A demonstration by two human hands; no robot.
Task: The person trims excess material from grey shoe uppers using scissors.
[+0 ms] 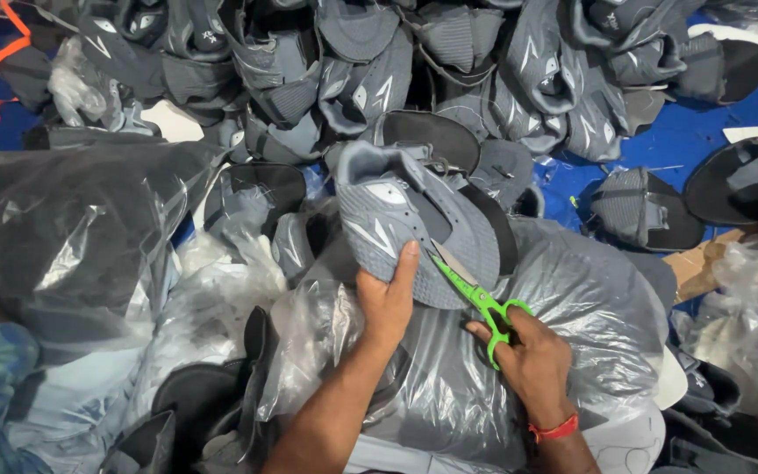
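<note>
Trimming step: left hand [385, 303] fingers grip grey shoe upper [396, 230]; right hand [532, 360] fingers closed through green scissors [475, 297], blades at edge beside left thumb; next cut needs steady hold.

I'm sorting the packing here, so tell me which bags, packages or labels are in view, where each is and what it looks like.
Clear plastic bag of grey shoe uppers: centre, under both hands, bulging, glossy.
Dark clear plastic bag: left side, large, crinkled, grey contents.
Small clear plastic bag: right edge, crumpled, whitish.
Brown cardboard piece: right, flat, beside the blue floor.
No labels, signs or screens can be made out.
</note>
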